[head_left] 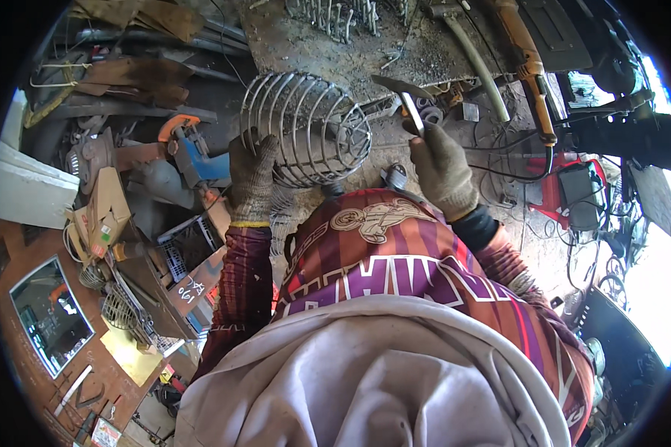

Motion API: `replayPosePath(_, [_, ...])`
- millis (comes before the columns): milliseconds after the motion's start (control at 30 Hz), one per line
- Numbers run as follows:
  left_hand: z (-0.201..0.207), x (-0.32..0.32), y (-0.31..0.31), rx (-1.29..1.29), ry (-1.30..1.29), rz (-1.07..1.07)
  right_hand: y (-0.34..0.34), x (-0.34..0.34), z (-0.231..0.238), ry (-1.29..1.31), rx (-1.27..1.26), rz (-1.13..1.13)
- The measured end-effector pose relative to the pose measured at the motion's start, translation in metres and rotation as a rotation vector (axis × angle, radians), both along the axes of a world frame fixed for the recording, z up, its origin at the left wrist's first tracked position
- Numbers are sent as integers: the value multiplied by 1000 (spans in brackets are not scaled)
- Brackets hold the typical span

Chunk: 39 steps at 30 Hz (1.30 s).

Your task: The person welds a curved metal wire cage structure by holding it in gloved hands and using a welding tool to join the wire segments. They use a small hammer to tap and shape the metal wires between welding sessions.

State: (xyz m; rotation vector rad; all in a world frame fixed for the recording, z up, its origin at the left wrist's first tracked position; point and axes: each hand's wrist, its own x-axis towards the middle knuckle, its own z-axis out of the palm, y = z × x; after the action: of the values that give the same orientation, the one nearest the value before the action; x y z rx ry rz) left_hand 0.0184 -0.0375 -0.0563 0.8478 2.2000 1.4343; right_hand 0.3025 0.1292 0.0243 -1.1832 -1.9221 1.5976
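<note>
My left hand (252, 182), in a knitted work glove, grips the near-left rim of a wire cage (306, 173), a basket of bent metal rods that narrows to a small ring on its right. My right hand (446, 173), gloved too, is closed around the pale handle of a chipping hammer (411, 110). Its dark, pointed head hangs just right of the cage's narrow end, apart from it. The cage is tipped on its side over the near edge of the worktable (298, 56).
On the table's far side stand several thin upright rods (343, 18). A wooden-handled hammer (479, 67) and an orange corded power tool (528, 59) lie at the far right. Cables trail toward a red-and-grey machine (580, 195). A blue-and-orange tool (194, 158) sits left of my left hand.
</note>
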Motion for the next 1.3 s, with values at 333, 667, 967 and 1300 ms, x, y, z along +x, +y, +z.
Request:
replayPosePath(333, [35, 6, 1, -165, -1, -16, -33, -27, -21, -281, 565, 116])
replayPosePath(667, [31, 6, 2, -60, -42, -32, -41, -31, -7, -347, 547, 70])
replayPosePath(967, [31, 6, 1, -111, -30, -38, -37, -28, -8, -356, 532, 81])
replayPosePath(1300, [-9, 2, -10, -40, -85, -58, -24, -16, -26, -41, 367, -148])
